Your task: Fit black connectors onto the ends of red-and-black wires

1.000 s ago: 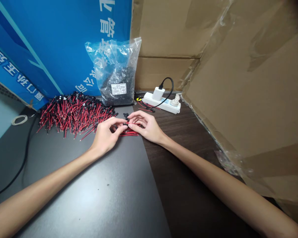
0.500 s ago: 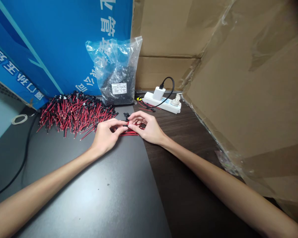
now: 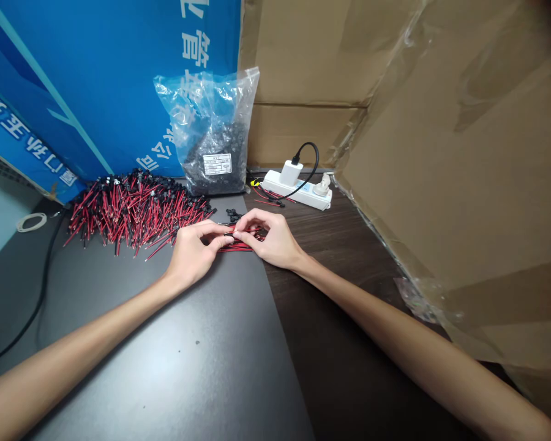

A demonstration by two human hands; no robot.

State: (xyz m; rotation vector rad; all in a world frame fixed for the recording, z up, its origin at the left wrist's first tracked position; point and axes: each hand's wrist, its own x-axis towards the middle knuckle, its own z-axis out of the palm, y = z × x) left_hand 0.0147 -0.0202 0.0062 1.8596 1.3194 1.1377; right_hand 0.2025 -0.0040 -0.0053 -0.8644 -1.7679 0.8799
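- Your left hand and right hand meet just above the centre of the frame, fingertips touching.
- Both hands are pinched narrow, thumb against forefinger, on one wire lead with a small black end; it sits between the two hands.
- A small bundle of red leads lies under your fingers, on the edge of the dark mat.
- Left of your left hand, the big pile of red-and-black leads spreads across the mat, near but not touching your hand.
- Above the hands, a clear plastic bag of black parts leans on the blue carton.
- Upper centre-right, a white power strip carries a white charger, on the brown table.
- Cardboard fills the right side of the frame.
- A black cable runs down the left edge.
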